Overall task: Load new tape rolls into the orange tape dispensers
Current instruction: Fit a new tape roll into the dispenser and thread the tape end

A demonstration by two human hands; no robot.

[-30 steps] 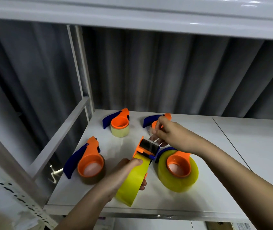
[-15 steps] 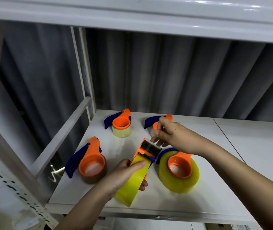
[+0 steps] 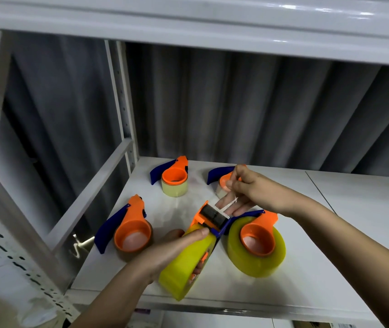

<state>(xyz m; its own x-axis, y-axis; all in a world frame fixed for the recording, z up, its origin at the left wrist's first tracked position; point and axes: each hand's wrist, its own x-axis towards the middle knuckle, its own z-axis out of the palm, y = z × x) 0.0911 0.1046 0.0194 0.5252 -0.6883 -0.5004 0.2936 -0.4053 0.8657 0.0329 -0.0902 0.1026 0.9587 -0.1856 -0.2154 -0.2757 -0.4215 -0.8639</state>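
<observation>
Glossy yellow tape roll (image 3: 184,263), orange plastic dispenser (image 3: 208,217), smooth white shelf (image 3: 344,245).

Five dispensers, each orange-bodied with a dark blue handle — held dispenser (image 3: 208,221) carries an opaque yellow roll (image 3: 184,263); right dispenser (image 3: 257,237) a translucent yellow-green roll. Front-left dispenser (image 3: 127,230) holds a brown roll, back-left dispenser (image 3: 174,176) a pale yellow one, back-right dispenser (image 3: 221,177) a whitish clear one. Shelf (image 3: 330,268) plain white; frame (image 3: 122,110) white — backdrop (image 3: 247,110) grey, vertically striped by folds.
</observation>
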